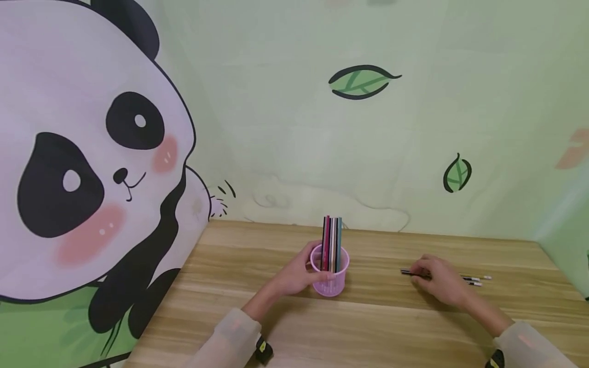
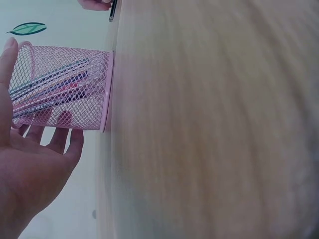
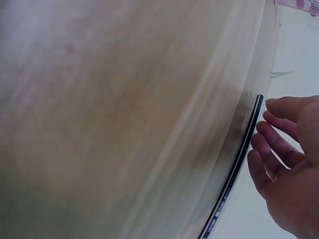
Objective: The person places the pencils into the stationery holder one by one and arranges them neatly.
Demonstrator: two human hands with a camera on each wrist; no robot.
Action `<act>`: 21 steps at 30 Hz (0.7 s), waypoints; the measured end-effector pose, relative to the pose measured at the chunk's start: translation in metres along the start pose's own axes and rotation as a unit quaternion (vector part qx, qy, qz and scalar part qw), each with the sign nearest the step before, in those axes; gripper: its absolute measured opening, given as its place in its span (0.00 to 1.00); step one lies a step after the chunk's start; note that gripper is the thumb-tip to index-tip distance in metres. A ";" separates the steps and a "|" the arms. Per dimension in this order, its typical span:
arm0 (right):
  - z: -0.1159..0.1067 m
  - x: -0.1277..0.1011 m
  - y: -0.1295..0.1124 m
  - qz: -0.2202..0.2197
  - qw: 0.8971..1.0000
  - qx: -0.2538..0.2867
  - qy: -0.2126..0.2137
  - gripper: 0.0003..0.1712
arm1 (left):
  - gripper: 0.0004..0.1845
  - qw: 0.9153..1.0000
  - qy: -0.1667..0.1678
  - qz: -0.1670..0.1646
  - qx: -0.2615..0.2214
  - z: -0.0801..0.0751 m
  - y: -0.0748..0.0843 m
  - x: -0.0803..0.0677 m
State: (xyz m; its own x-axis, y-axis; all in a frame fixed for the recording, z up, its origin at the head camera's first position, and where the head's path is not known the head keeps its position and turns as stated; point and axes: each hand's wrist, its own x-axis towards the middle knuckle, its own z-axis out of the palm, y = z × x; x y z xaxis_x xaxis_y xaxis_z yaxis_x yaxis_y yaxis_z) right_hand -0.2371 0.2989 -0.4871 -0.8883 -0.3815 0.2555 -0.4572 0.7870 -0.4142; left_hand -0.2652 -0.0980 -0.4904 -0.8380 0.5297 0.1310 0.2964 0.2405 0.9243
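Note:
My left hand (image 1: 294,273) holds a pink mesh pencil holder (image 2: 70,89) from its left side, thumb across the near side and fingers curved round behind. The holder stands upright on the table, and several pencils (image 1: 331,240) in black, pink, white and blue rise out of it. Over to the right, my right hand (image 1: 439,281) is low above a small group of dark pencils (image 1: 471,279) with pale eraser ends, lying on the wood. In the right wrist view the fingertips (image 3: 261,127) are right beside a black pencil (image 3: 232,174), which lies along the tabletop.
The wooden table (image 1: 368,327) runs back to a pale green wall cloth (image 1: 285,102) printed with leaves. A large printed panda (image 1: 106,153) covers the wall along the left. Wood surface separates the holder from the lying pencils.

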 end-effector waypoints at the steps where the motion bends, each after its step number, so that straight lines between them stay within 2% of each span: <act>1: 0.000 0.000 0.000 0.001 1.000 -0.001 0.000 0.07 | 0.44 1.000 0.000 -0.003 0.002 0.001 -0.001 0.000; 11: 0.003 0.004 0.005 -0.004 1.000 -0.001 -0.013 0.06 | 0.44 1.000 0.004 -0.008 0.001 0.002 -0.001 -0.001; 21: 0.008 0.002 0.000 -0.021 0.997 0.034 -0.066 0.08 | 0.44 1.000 0.001 -0.007 0.002 0.002 -0.001 -0.001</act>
State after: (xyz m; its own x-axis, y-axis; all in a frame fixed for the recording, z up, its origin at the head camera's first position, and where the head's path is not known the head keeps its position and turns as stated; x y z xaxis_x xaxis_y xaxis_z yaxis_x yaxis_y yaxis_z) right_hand -0.2390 0.2943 -0.4932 -0.8646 -0.4768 0.1585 -0.4914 0.7366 -0.4647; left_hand -0.2640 -0.0969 -0.4925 -0.8430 0.5243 0.1198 0.2869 0.2499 0.9248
